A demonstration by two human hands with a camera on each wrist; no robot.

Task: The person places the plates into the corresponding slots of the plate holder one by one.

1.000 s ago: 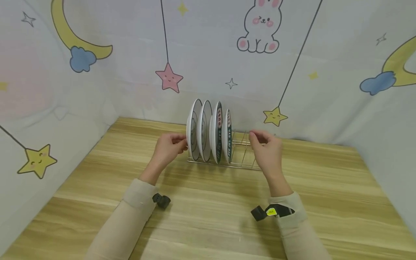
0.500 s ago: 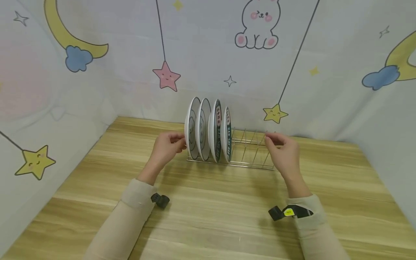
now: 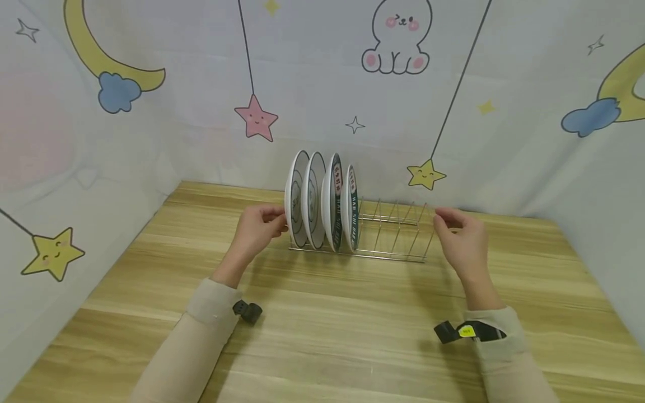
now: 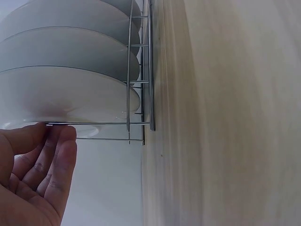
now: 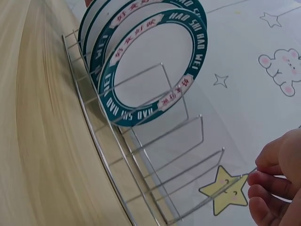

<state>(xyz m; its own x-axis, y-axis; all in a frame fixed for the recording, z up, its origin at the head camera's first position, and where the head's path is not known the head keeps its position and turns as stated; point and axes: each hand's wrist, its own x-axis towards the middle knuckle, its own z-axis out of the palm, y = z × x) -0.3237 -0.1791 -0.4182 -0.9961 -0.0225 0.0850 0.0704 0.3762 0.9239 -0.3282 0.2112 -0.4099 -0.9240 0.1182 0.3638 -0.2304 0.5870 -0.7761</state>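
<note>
A wire dish rack (image 3: 390,258) stands on the table with several plates upright in its left part. The two left plates show white faces with dark-lined rims. Right of them, a larger plate (image 3: 328,207) and a smaller plate (image 5: 153,61) have green rims with lettering and red characters. At the rack's left end, my left hand (image 3: 254,229) pinches the end wire between thumb and fingers, close beside the outermost plate (image 4: 66,96). My right hand (image 3: 463,240) pinches the end wire (image 5: 211,197) at the opposite end, where the slots hold no plates.
The wood-grain table (image 3: 322,336) extends around the rack. Behind it hangs a pale cloth (image 3: 312,67) printed with stars, moons and a rabbit. Similar cloth walls rise at both sides. A small black camera is strapped to each wrist.
My right hand has moved right along the rack to its right end, uncovering the bare slots. My left hand stays at the left end, and the plates keep their places.
</note>
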